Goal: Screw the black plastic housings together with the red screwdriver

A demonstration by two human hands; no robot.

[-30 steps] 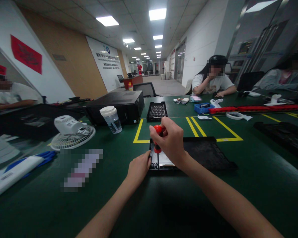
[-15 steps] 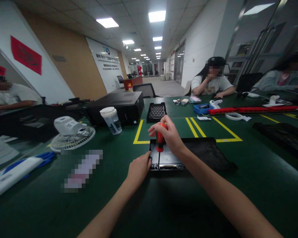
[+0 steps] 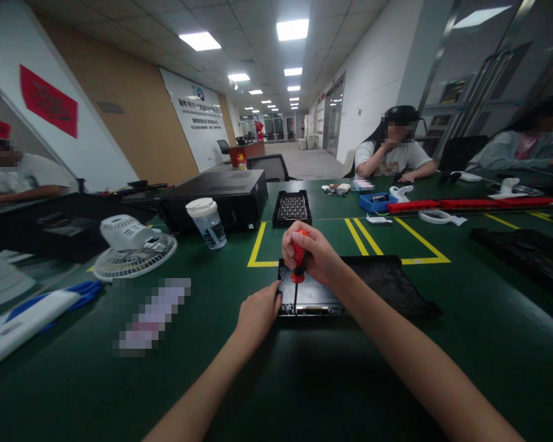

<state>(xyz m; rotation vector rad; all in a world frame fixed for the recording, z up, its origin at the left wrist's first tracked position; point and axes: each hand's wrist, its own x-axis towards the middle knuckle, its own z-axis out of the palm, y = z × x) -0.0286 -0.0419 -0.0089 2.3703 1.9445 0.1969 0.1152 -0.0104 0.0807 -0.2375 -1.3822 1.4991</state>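
Observation:
A flat black panel [image 3: 378, 282] with a raised rim lies on the green table in front of me. My right hand [image 3: 314, 250] is closed round the red and black handle of a screwdriver [image 3: 299, 255]. The shaft points straight down, its tip at the near left corner of the panel, beside a shiny metal strip [image 3: 311, 309]. My left hand [image 3: 258, 310] grips the panel's left edge, thumb on the rim; its other fingertips are partly hidden. Any screw under the tip is too small to make out.
Beyond the panel stands a black tray [image 3: 292, 209] of small round pieces. To the left are a lidded plastic cup [image 3: 207, 224], a white fan [image 3: 136, 248] and a large black case [image 3: 216, 196]. A blue box [image 3: 376, 201] sits at back right. People sit around the table.
The fingers of my right hand have curled from stretched out to wrapped round the screwdriver handle. The screwdriver tip, my left hand and the panel stay in place.

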